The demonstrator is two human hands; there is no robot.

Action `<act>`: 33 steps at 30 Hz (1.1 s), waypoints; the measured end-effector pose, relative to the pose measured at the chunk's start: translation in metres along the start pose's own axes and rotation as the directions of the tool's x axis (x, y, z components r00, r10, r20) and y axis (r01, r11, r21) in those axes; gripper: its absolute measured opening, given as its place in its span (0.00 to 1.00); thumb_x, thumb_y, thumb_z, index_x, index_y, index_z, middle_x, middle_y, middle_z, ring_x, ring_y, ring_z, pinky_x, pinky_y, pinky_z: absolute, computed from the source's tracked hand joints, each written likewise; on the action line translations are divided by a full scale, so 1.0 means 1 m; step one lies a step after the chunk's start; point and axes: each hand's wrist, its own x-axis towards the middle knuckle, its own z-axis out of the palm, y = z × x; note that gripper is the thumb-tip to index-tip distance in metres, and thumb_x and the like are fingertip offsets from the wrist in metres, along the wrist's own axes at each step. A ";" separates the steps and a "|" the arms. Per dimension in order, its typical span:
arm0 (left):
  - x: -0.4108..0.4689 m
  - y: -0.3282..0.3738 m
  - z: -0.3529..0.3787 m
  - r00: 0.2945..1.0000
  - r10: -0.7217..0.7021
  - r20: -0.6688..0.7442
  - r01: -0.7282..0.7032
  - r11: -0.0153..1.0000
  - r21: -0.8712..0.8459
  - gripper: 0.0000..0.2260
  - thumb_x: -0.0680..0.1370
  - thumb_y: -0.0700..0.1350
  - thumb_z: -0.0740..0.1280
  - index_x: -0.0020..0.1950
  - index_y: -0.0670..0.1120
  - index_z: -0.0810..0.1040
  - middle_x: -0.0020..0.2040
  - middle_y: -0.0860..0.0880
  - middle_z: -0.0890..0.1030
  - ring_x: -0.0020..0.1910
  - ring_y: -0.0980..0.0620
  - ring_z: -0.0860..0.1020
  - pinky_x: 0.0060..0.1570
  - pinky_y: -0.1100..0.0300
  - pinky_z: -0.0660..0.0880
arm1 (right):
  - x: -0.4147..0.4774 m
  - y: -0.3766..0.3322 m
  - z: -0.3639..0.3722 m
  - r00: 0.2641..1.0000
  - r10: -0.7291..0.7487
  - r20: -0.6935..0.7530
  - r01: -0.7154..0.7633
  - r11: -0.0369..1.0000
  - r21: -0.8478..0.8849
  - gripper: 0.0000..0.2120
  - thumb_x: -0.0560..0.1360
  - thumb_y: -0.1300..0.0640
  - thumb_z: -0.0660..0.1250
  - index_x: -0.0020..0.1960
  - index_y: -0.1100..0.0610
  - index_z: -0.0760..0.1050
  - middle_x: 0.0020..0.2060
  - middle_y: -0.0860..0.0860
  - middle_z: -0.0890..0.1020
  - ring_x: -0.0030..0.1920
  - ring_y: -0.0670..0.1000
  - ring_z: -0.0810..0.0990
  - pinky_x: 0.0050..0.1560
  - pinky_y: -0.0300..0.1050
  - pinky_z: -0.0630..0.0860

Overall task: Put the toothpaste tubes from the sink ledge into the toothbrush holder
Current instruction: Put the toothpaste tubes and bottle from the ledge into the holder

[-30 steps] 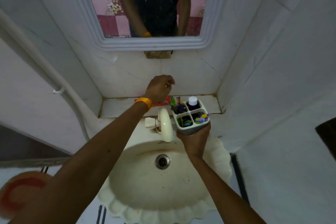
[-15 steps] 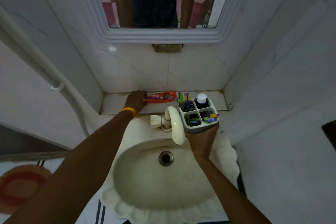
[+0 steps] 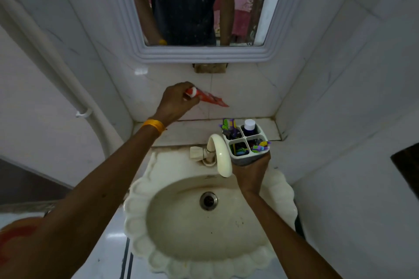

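My left hand (image 3: pixel 175 103) grips a red toothpaste tube (image 3: pixel 209 98) by its white-capped end, held in the air above the sink ledge (image 3: pixel 181 132), its flat tail pointing right and down. My right hand (image 3: pixel 250 173) holds a white four-compartment toothbrush holder (image 3: pixel 247 158) from below, over the basin's right rear edge. The holder contains colourful toothbrushes and a small bottle with a white cap (image 3: pixel 249 124). The tube is up and to the left of the holder, apart from it.
A cream tap (image 3: pixel 221 154) curves over the scalloped basin (image 3: pixel 208 217) right beside the holder. A mirror (image 3: pixel 204 4) hangs above, tiled walls close in on both sides, and a white pipe (image 3: pixel 56 70) runs down the left wall.
My left hand took hold of the red tube lying on the ledge and has lifted it up off the ledge. The holder in my right hand has stayed in about the same place.
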 end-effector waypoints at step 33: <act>-0.025 0.100 0.036 0.937 0.092 0.337 -0.208 0.922 0.327 0.15 0.76 0.52 0.70 0.44 0.40 0.81 0.40 0.42 0.84 0.40 0.44 0.80 0.40 0.53 0.75 | 0.001 0.002 -0.003 0.999 -0.036 -0.005 0.036 0.999 -0.012 0.59 0.52 0.56 0.90 0.75 0.54 0.63 0.66 0.50 0.76 0.67 0.49 0.76 0.64 0.29 0.72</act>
